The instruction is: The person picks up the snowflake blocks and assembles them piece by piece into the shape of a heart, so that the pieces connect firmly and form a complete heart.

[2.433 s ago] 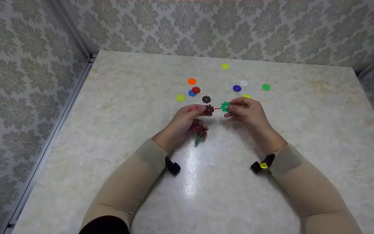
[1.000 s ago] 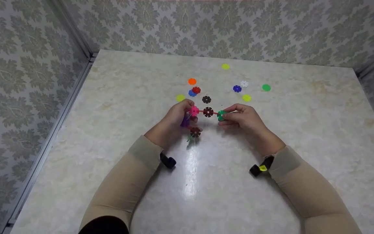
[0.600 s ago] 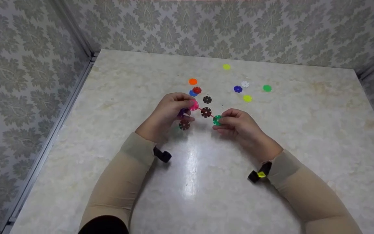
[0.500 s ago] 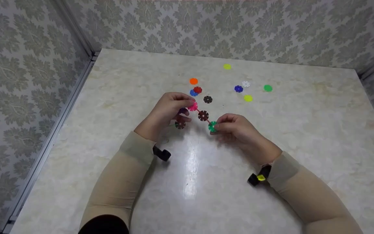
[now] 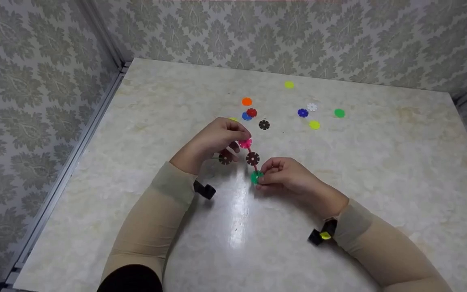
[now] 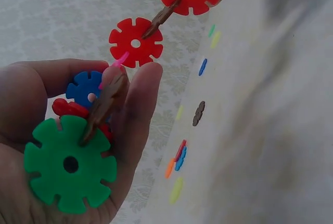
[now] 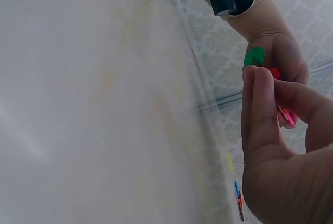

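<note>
A chain of notched plastic interlocking discs stretches between my two hands, raised over the table. My left hand [image 5: 219, 136] pinches a pink disc [image 5: 245, 143]. From it the chain runs through a brown disc [image 5: 252, 158] and thin red edges to a green disc [image 5: 256, 177], which my right hand [image 5: 288, 174] pinches between thumb and fingers. Another brown disc [image 5: 225, 158] shows below my left fingers. The left wrist view shows the chain's other end gathered at the palm: a large green disc [image 6: 47, 164] and a blue disc [image 6: 80, 89], with red pieces partly hidden.
Loose discs lie farther back on the table [image 5: 168, 97]: orange [image 5: 247, 101], red [image 5: 251, 112] overlapping blue [image 5: 246, 116], dark brown [image 5: 264, 125], dark blue [image 5: 303, 112], white [image 5: 312, 107], green [image 5: 339, 113] and several yellow. Patterned walls stand behind and left.
My right hand has come down toward the front with the green disc, so the chain has swung from level to steep. My left hand shifted left and now pinches the pink disc.
</note>
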{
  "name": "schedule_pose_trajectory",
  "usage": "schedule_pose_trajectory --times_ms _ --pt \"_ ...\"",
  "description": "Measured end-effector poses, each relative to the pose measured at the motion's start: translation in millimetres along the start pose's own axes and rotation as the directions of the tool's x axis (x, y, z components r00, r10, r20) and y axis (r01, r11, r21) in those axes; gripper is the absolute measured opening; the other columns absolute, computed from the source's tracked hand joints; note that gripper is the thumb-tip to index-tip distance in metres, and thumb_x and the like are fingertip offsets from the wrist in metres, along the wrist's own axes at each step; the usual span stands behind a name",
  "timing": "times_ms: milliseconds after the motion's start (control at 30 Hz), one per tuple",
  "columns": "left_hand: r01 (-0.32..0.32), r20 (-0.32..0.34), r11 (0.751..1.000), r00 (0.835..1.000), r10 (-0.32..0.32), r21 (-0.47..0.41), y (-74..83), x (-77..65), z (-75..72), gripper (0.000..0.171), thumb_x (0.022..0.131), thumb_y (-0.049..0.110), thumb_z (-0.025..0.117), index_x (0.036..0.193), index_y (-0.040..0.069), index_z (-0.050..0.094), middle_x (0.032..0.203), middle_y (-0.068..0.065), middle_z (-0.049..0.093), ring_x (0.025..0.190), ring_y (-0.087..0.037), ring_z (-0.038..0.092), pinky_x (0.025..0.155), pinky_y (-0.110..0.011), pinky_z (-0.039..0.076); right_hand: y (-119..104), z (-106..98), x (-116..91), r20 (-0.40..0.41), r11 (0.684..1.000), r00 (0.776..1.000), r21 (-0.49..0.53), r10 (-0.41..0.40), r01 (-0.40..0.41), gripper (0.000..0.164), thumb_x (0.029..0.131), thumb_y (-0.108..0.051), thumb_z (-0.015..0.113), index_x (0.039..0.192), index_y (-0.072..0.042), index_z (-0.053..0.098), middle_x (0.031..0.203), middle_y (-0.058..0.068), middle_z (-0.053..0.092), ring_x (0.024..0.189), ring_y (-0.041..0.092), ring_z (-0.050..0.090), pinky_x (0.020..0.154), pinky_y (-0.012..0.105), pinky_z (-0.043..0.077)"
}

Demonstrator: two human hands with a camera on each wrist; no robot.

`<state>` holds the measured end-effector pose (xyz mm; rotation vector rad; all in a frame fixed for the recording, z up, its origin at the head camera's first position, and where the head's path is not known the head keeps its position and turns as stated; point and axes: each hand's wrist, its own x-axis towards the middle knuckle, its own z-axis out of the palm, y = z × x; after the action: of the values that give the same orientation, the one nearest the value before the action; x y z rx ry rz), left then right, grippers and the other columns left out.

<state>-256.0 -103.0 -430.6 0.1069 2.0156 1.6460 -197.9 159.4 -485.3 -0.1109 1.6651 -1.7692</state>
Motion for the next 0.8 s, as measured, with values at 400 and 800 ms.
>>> schedule_pose_trajectory --times_ms 400,800 --pt "0.012 0.007 1.0 1.0 -0.012 -0.001 -3.7 3.6 -0.4 0.018 0.113 0.027 0.068 0.12 0.012 0.075 0.11 -0.004 0.065 0.082 -0.023 0.066 0.066 -0.033 0.066 -0.2 -4.2 1.4 -0.067 0.999 0.997 0.026 -0.027 0.029 0.009 0.102 0.003 0.074 0.107 -0.003 0.07 0.097 0.004 0.081 0.085 0.016 0.084 0.087 0.03 0.072" --pt "-0.039 -0.101 0.987 0.993 0.055 0.153 -8.4 6.4 -8.7 0.019 0.111 0.022 0.072 0.12 0.009 0.083 0.114 -0.003 0.077 0.086 -0.019 0.074 0.08 -0.032 0.063 -3.7 -18.0 5.4 -0.183 0.992 0.976 -0.063 -0.117 0.107 0.018 0.103 -0.002 0.076 0.119 0.006 0.076 0.1 0.003 0.084 0.082 0.011 0.081 0.083 0.026 0.07"
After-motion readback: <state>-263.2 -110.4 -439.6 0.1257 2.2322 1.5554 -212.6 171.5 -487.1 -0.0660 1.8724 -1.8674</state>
